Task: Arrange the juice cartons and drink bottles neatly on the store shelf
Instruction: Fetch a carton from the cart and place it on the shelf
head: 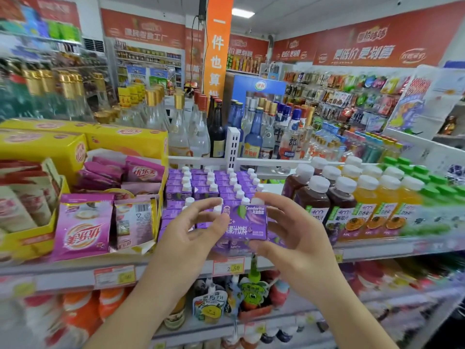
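A purple juice carton point(247, 221) with a white cap is held upright in front of the shelf, its label facing me. My right hand point(286, 238) grips it, thumb under its lower edge and fingers curled over the top right. My left hand point(193, 229) touches its left edge with thumb and fingertips. Behind it, several rows of the same purple cartons point(214, 183) fill the middle of the shelf point(176, 267). To the right stand dark grape juice bottles point(314, 200), orange juice bottles point(382, 205) and green-capped bottles point(432, 192).
Pink sachet packs point(84, 226) and yellow display boxes point(125, 141) crowd the shelf's left part. Tall glass liquor bottles point(201, 132) stand behind a white divider rail point(251, 161). Price tags point(228, 266) hang on the shelf edge. Pouches and bottles point(211, 304) fill the lower shelf.
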Tool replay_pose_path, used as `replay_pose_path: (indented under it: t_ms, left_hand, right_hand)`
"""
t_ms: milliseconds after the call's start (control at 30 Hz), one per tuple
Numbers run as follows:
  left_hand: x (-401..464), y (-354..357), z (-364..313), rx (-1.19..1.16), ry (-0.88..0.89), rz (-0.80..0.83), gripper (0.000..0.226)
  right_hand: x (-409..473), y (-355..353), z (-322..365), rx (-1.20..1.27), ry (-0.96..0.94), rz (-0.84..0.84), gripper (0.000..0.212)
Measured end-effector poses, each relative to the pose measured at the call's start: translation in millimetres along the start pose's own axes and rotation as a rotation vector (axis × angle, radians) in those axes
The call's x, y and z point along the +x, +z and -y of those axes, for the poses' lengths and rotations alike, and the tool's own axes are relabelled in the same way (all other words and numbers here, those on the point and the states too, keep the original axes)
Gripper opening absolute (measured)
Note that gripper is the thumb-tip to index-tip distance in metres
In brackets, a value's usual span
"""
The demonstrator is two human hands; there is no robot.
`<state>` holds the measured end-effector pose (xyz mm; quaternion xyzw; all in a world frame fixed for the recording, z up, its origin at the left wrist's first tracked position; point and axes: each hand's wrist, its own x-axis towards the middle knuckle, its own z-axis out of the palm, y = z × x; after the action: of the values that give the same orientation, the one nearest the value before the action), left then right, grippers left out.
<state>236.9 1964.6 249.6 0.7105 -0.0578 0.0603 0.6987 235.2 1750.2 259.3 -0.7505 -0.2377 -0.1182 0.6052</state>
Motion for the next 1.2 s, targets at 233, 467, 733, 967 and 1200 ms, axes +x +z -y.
replay_pose_path:
  t_ms: [233,467,733,967,1200]
  left_hand:
    - [-8.7,-4.6,-5.8,-0.1,-0.061,0.102,0.025]
    - [-12.0,-12.1,-3.9,-0.334,-0.171,0.234,0.047]
    - [-11.6,-19.1,-1.7,-0.541,-0.174,0.23,0.047]
    - [-7.8,-17.4,2.9,-0.585,-0.208,0.191,0.035]
    - [-13.3,-18.2,-4.8,-0.33,-0.108,0.092,0.05]
  right_hand:
    - [1.7,19.3,12.0,-0.279,-0.095,-0.045,0.067]
    - [-1.1,35.8,16.1,-0.425,-0.136,-0.003,0.078]
    - [-0.9,30.7,10.8,-0.503,-0.213,-0.077,0.063]
    - [-0.3,33.3,14.1,-0.43,-0.16,-0.102,0.058]
    - [2.3,37.7,27.7,-0.539,-0.125,0.034,0.095]
